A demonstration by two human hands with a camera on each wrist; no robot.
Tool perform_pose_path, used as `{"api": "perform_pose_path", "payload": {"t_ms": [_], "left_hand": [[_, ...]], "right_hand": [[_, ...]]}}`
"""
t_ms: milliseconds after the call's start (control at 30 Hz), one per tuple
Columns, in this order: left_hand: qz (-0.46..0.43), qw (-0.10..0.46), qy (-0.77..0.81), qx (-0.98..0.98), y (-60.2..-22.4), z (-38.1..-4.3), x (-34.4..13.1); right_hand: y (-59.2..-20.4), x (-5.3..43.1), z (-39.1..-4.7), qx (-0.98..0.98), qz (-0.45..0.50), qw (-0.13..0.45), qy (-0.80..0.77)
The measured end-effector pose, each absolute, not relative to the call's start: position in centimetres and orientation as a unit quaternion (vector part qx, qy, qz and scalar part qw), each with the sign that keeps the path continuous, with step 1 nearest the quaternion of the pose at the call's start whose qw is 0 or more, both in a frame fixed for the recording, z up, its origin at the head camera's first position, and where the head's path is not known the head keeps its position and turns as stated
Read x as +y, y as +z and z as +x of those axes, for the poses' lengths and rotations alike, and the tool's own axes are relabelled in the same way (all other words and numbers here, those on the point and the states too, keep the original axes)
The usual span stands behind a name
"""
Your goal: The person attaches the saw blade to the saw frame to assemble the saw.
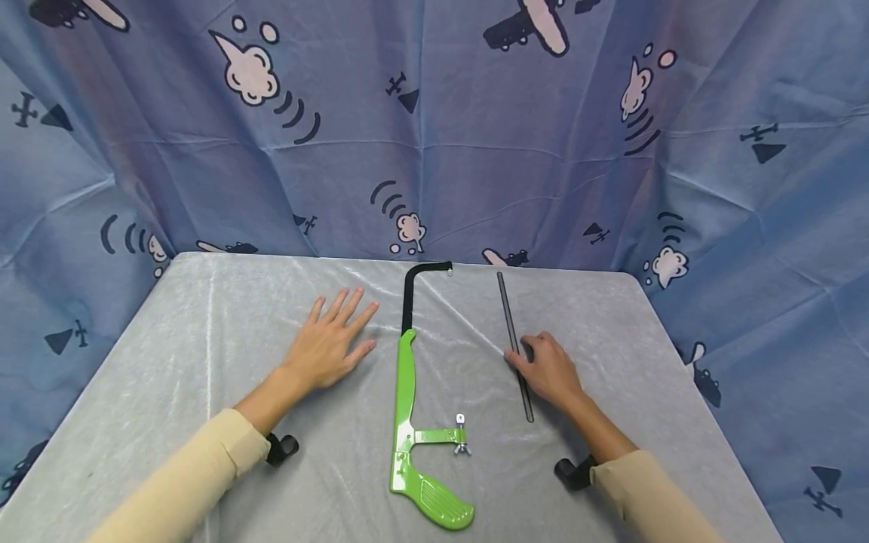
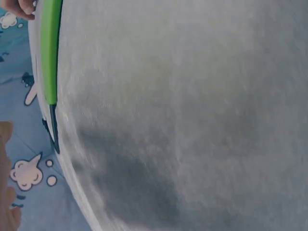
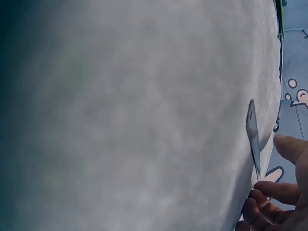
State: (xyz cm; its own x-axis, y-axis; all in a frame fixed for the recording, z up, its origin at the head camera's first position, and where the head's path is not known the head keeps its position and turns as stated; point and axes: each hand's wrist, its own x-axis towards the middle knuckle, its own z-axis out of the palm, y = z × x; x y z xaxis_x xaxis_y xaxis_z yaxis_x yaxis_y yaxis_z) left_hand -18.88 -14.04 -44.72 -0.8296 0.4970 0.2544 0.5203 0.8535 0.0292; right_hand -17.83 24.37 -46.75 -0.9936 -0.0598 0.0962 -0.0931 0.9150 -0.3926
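A hacksaw frame (image 1: 405,377) lies in the middle of the table, its handle and body green, its front bow (image 1: 409,298) black. At its near end a short green arm carries a metal wing nut (image 1: 462,446). Left of the frame, my left hand (image 1: 324,351) is spread over the cloth with nothing in it. My right hand (image 1: 551,369) is at the narrow dark saw blade (image 1: 508,309), which lies right of the frame. Thumb and fingers stand on either side of the blade, with a gap between thumb and forefinger (image 3: 279,192) in the right wrist view.
A pale grey cloth (image 1: 271,475) covers the table. Behind its far edge and at both sides hangs a blue curtain (image 1: 448,188) with printed planes and clouds. Black wrist cameras (image 1: 281,449) sit at both sleeves.
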Motion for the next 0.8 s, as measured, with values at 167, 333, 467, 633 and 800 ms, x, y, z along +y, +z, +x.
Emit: {"api": "perform_pose_path", "payload": {"t_ms": [167,333,467,633,800], "left_hand": [[-0.283,0.122,-0.05,-0.95,-44.7,-18.5,-13.3],[-0.294,0.122,-0.042,-0.947,-44.7,-18.2,-12.6],[-0.3,0.119,-0.043,-0.945,-44.7,-17.9,-12.1],[-0.313,0.126,-0.054,-0.94,-44.7,-17.5,-11.5],[-0.324,0.127,-0.053,-0.936,-44.8,-17.2,-11.0]], "right_hand": [[-46.8,24.2,-17.8,-0.978,0.034,0.043,0.203],[-46.9,24.0,-17.8,-0.976,0.026,0.044,0.211],[-46.9,23.8,-17.9,-0.974,0.019,0.047,0.22],[-46.7,23.7,-18.0,-0.973,0.013,0.047,0.224],[-46.5,23.5,-18.1,-0.973,0.009,0.04,0.227]]}}
